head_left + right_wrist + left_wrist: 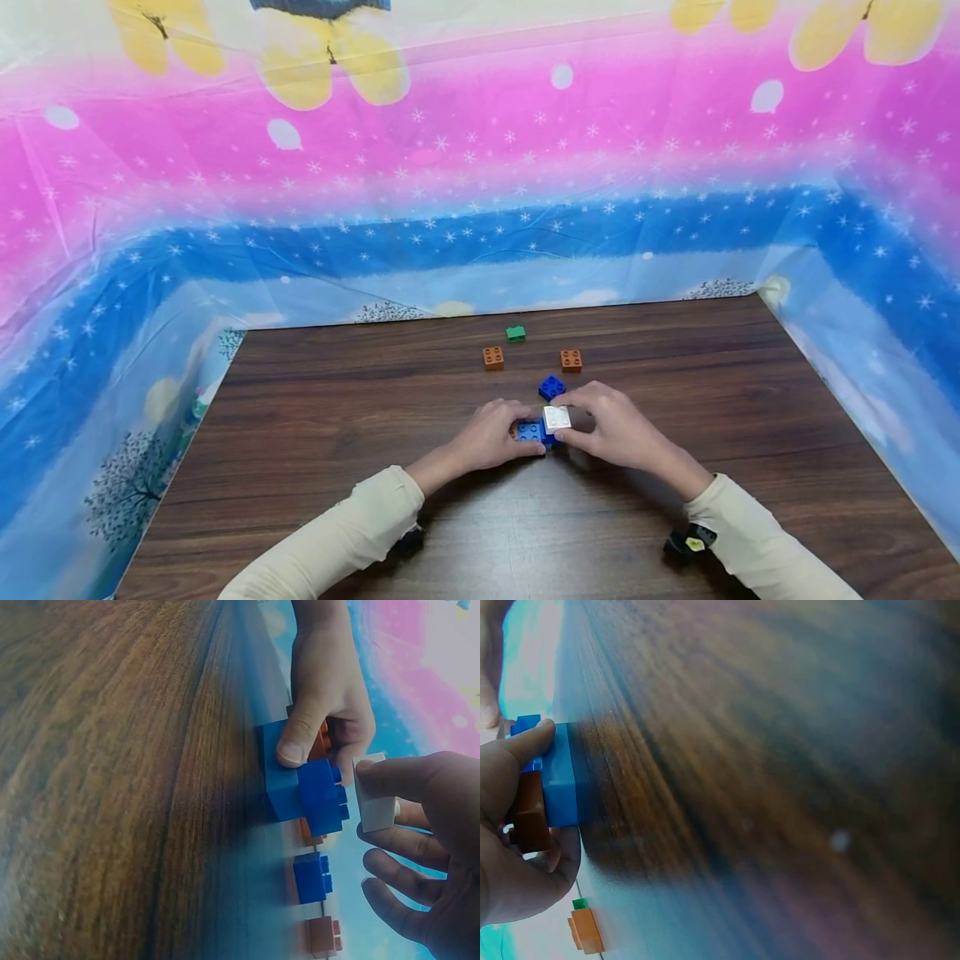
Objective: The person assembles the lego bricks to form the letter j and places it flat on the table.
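Note:
My left hand (491, 435) grips a small stack of toy building bricks low over the table, thumb along its near side. The stack's base is a light blue brick (279, 780). On top of it sit an orange-brown brick (531, 814), at the left end, and a dark blue brick (321, 796) at the right end. Between thumb and fingers my right hand (618, 429) pinches a white brick (557, 418). In the right wrist view the white brick is just above the dark blue one's studs, with a small gap between them.
Beyond the hands on the brown wooden table (337, 392) lie a loose dark blue brick (552, 387), two orange bricks, one left (492, 358) and one right (571, 360), and a green brick (515, 333) farthest back. A patterned cloth (480, 225) surrounds the table's back and sides.

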The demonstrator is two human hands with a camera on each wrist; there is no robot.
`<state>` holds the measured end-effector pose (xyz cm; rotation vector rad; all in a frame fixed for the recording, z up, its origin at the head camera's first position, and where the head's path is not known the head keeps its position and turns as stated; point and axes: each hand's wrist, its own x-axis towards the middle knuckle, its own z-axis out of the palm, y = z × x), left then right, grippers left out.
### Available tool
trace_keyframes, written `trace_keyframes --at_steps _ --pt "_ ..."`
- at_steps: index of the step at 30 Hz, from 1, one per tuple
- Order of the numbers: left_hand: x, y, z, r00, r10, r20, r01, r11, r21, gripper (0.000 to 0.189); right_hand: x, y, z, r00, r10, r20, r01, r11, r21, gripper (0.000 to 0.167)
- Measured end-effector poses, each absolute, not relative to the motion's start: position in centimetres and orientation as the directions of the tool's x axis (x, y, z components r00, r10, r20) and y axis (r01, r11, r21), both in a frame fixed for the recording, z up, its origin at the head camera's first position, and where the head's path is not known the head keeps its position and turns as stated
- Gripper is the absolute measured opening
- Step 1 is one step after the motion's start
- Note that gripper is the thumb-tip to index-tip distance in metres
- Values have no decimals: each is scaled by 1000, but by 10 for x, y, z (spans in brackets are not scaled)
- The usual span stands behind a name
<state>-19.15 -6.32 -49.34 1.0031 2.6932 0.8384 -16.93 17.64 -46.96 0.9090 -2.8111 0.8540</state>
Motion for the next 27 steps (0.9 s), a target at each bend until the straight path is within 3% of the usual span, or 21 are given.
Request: trace_keyframes --at_steps 27 --pt "-191 -63 -493 -766 640 58 557 616 557 51 -174 169 -473 -829 -530 177 -544 693 -473 32"
